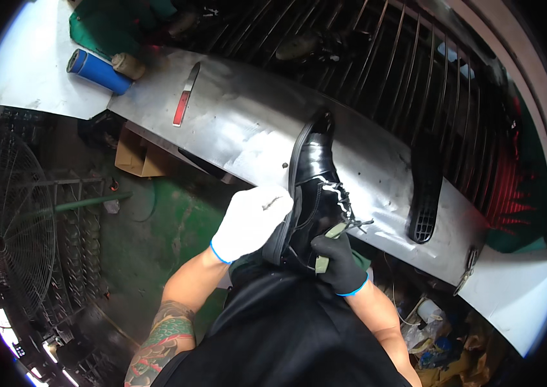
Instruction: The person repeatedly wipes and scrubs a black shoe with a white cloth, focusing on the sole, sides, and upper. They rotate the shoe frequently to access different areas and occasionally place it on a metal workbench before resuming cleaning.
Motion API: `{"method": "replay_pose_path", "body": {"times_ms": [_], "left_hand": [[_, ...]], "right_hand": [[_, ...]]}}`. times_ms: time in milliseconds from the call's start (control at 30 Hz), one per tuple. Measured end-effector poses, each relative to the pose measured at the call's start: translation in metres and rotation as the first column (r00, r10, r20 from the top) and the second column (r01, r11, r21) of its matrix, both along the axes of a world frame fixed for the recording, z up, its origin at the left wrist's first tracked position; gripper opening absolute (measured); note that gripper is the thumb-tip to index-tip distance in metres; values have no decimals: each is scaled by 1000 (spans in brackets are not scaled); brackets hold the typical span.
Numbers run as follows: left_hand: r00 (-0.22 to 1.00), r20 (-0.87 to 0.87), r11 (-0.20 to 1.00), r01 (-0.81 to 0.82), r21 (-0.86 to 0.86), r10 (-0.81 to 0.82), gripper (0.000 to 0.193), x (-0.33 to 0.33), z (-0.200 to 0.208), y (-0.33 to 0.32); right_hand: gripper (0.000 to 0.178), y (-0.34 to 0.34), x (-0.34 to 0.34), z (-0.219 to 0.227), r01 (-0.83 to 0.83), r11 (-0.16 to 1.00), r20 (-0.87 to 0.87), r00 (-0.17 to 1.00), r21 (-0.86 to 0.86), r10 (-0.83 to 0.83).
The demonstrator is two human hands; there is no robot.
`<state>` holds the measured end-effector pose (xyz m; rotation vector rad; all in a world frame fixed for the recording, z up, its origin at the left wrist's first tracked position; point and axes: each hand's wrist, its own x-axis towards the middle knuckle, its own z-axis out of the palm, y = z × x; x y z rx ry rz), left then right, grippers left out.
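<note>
A black lace-up shoe lies on its side against the metal ledge, toe pointing away from me and sole edge toward the left. White-and-dark lacing runs along its upper. My left hand, in a white glove, is closed with its curled fingers against the sole edge; anything inside the fingers is hidden. In a dark glove, my right hand wraps round a green piece at the shoe's opening, perhaps the top of a shoe last. The heel rests close to my black apron.
A loose black sole lies on the metal ledge at right. A red-handled knife and a blue cylinder are at left. Behind the ledge runs a rack of metal rods with dark shoes. A large fan stands at left.
</note>
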<state>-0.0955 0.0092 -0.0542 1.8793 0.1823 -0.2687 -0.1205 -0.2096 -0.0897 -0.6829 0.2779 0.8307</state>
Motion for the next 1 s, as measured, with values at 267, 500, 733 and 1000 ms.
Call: {"method": "replay_pose_path", "body": {"times_ms": [267, 500, 733, 1000], "left_hand": [[990, -89, 889, -136, -438, 107, 21, 19, -29, 10], [985, 119, 371, 64, -927, 127, 92, 35, -48, 49], [973, 198, 282, 157, -946, 122, 100, 14, -98, 70], [980, 67, 333, 0, -943, 188, 57, 18, -41, 29]], "right_hand": [[60, -12, 41, 34, -200, 853, 217, 916, -481, 337], [103, -16, 33, 35, 556, 561, 713, 86, -614, 695], [108, 6, 47, 53, 436, 532, 599, 22, -726, 800], [111, -14, 71, 49, 333, 603, 625, -48, -725, 779]]}}
